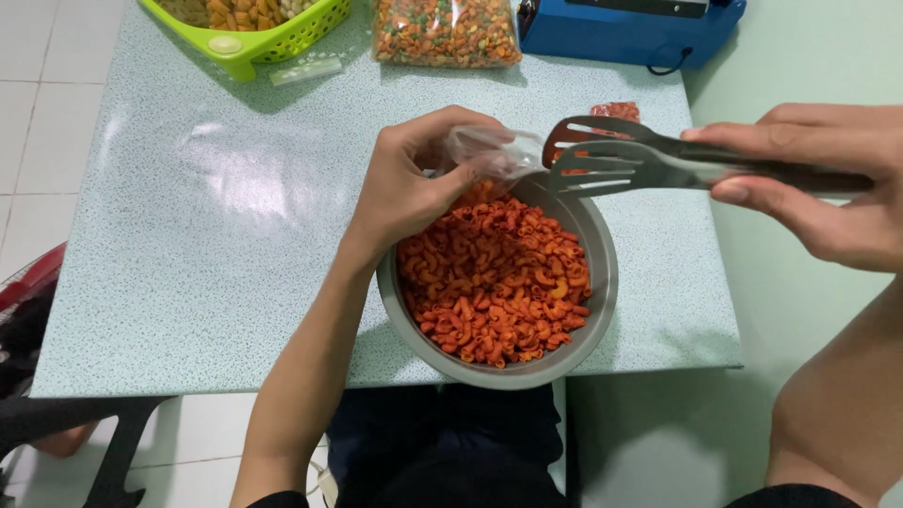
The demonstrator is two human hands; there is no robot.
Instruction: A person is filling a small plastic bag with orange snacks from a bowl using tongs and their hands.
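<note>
We take the metal bowl [602, 273] of orange macaroni [494, 282] as landmark. Our left hand [414, 179] pinches a clear plastic bag [494, 150] over its far rim. Our right hand [818, 179] grips metal tongs [611, 155], tips apart, just beyond that rim.

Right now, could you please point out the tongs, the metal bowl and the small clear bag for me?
tongs [602, 155], head view, on the slotted metal blades.
metal bowl [602, 273], head view, on its bare right inner wall.
small clear bag [494, 150], head view, on the crumpled plastic.
</note>
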